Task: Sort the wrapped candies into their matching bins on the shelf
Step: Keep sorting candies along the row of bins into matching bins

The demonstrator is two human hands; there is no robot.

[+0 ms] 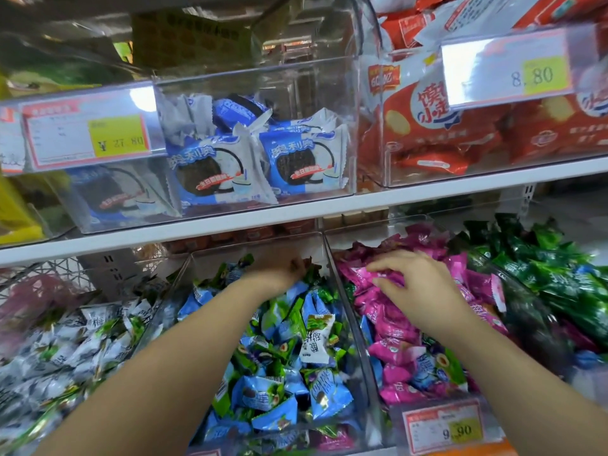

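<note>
Our hands are apart, one bin each. The left hand (289,269) reaches to the far end of the middle bin (349,324), among the blue-green candies (263,390). It is blurred there, so we cannot tell whether it grips anything. The right hand (408,281) rests with spread, bent fingers on the pink candies (391,353), pinching nothing we can see. A white stray (316,337) stands upright at frame centre, between our forearms and just below the left hand, which is nearer. A blue-green stray (431,366) lies among the pink, below the right wrist.
</note>
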